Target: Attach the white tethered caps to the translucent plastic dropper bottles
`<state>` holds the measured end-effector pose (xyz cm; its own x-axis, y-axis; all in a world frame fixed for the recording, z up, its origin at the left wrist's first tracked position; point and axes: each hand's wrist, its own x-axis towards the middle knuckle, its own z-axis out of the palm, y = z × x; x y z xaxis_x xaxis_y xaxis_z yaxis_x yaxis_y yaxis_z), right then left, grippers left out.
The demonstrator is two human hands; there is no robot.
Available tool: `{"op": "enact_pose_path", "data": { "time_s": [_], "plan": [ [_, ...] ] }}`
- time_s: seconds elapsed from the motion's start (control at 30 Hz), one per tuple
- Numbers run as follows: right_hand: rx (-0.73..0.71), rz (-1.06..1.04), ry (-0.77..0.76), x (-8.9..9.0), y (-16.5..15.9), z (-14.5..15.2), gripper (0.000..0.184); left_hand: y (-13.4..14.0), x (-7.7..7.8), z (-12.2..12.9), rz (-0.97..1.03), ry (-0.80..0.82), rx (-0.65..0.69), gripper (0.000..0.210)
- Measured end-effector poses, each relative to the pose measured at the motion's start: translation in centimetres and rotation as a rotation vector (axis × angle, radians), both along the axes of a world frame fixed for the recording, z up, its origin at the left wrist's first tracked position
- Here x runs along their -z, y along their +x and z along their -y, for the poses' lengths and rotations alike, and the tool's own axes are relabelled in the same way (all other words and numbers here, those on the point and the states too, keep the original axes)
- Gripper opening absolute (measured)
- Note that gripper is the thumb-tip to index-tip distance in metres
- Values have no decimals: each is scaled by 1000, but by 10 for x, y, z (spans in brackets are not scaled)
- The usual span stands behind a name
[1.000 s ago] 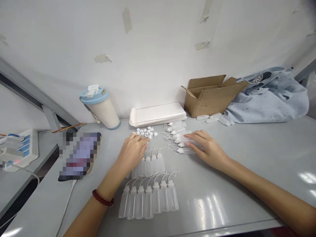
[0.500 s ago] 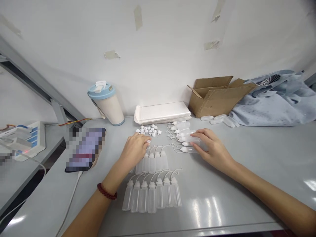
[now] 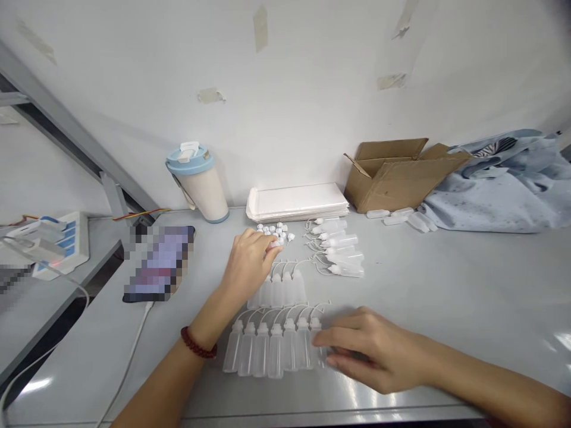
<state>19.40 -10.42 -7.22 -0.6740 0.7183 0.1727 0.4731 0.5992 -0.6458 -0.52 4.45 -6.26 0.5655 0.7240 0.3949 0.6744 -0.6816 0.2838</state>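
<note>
My left hand point(image 3: 250, 261) is closed in a pinch on a small white cap point(image 3: 277, 244), beside a cluster of loose white caps point(image 3: 280, 227). Under and beyond its wrist stands a back row of clear bottles point(image 3: 288, 290) with thin tethers. Nearer me lies a front row of similar bottles point(image 3: 262, 353), side by side. My right hand point(image 3: 375, 351) is at the right end of that front row, thumb and fingers apart over the last bottle point(image 3: 317, 351), partly covering it. Several capped bottles point(image 3: 343, 242) lie on their sides farther back.
Behind the caps lies a stack of white envelopes point(image 3: 297, 202). An open cardboard box point(image 3: 392, 184), small clear pieces point(image 3: 397, 217) and blue cloth point(image 3: 504, 196) are at the right. A tumbler point(image 3: 203, 184), a phone point(image 3: 160, 261) and a power strip point(image 3: 66, 244) stand left.
My right hand has left the capped bottles and come toward me to the front row's right end. My left hand has shifted slightly toward the loose caps, still pinching a cap.
</note>
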Motion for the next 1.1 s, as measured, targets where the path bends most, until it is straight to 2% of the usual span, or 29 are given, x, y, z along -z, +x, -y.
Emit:
{"op": "enact_pose_path", "data": {
  "time_s": [0.3,0.57,0.6,0.67,0.8,0.87,0.93,1.0,1.1],
  "plan": [
    [-22,162,23,3,1,-2,27,4,-5,16,194,165,132,5],
    [67,255,196,5,4,-1,32,4,-9,23,258,83,119,6],
    [86,246,236,5,5,-1,31,4,-11,25,279,19,104,7],
    [131,220,312,4,8,-1,31,3,-17,28,318,-223,85,9],
    [224,125,385,-1,13,-3,25,1,-32,33,362,-949,195,16],
    [266,80,397,-2,14,-5,22,1,-35,36,339,-1181,250,18],
    [295,40,404,-3,14,-6,19,3,-33,38,321,-1250,246,19],
    [305,-9,382,-3,14,-6,15,6,-28,41,343,-1241,218,21],
    [300,-118,273,-6,12,-6,9,11,-22,44,397,-1257,214,22]
  ]
}}
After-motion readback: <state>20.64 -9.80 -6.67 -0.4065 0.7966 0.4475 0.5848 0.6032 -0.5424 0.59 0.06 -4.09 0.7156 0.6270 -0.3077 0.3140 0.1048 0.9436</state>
